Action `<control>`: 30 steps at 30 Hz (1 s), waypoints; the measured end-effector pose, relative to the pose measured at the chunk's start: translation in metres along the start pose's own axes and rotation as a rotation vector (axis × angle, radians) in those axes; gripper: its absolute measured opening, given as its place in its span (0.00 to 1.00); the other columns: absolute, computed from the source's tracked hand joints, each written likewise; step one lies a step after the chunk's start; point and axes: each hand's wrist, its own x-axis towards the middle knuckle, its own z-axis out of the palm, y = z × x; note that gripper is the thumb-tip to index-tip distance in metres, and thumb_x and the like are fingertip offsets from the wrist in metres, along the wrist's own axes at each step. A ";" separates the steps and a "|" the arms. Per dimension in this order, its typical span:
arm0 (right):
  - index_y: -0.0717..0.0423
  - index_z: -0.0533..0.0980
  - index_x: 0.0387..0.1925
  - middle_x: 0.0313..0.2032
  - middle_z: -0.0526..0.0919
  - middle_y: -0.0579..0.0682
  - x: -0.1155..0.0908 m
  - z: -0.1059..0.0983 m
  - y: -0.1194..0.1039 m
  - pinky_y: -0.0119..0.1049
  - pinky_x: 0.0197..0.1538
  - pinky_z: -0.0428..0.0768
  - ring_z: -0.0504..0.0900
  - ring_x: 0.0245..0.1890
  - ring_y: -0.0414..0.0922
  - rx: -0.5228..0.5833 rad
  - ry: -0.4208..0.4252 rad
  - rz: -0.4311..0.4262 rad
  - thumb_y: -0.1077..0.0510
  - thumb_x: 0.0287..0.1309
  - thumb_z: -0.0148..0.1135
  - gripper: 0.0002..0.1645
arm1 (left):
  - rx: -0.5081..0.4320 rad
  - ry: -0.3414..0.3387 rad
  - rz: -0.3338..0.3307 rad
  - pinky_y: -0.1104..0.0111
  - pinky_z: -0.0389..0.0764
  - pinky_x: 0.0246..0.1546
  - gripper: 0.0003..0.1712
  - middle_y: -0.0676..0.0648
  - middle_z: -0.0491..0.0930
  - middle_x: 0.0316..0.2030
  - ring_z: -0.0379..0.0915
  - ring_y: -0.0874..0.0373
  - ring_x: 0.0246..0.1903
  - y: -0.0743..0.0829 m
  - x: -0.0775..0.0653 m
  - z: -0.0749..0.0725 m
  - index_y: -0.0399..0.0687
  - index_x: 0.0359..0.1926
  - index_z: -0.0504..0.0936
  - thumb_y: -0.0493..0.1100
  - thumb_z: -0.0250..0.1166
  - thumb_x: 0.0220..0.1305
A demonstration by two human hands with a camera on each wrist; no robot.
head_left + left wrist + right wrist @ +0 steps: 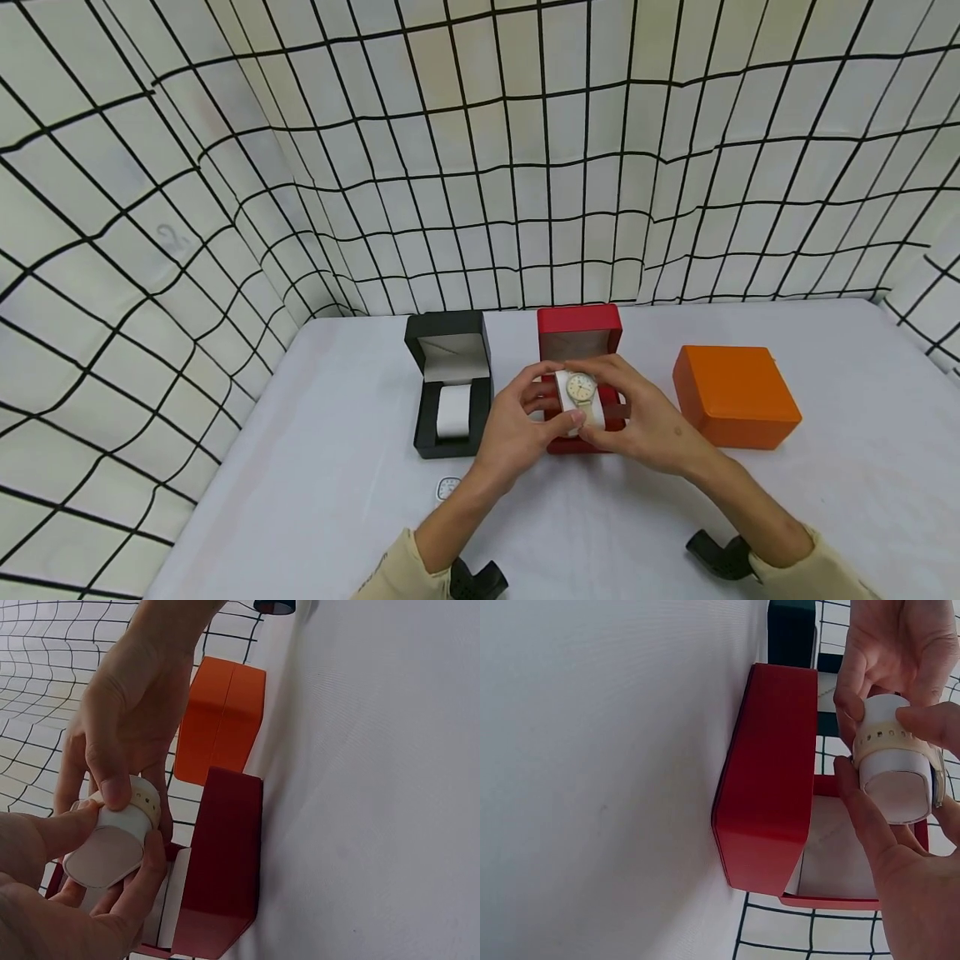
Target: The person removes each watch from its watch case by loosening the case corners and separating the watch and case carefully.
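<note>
Both hands hold a white watch cushion (891,759) just above the open red watch box (579,321). A wristwatch (581,388) with a pale round dial and cream strap is wrapped around the cushion. My left hand (521,425) grips the cushion from the left, thumb at its near side. From the other side my right hand (648,417) grips it, thumb and fingers on cushion and strap. In the left wrist view the strap's holes (148,800) face up beneath a thumb. Part of the red box is hidden behind the hands.
An open black watch box (450,325) with a white cushion (453,411) stands left of the red one. A closed orange box (738,396) sits to the right. Another watch face (447,487) lies near the left forearm, partly covered. Black netting (510,158) hangs behind.
</note>
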 end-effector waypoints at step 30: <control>0.45 0.66 0.77 0.65 0.73 0.52 0.000 0.003 -0.002 0.47 0.60 0.86 0.75 0.64 0.54 -0.002 -0.005 -0.011 0.64 0.54 0.77 0.51 | -0.033 -0.027 0.025 0.73 0.83 0.41 0.35 0.40 0.84 0.57 0.83 0.55 0.49 -0.002 0.001 -0.007 0.54 0.69 0.76 0.39 0.76 0.62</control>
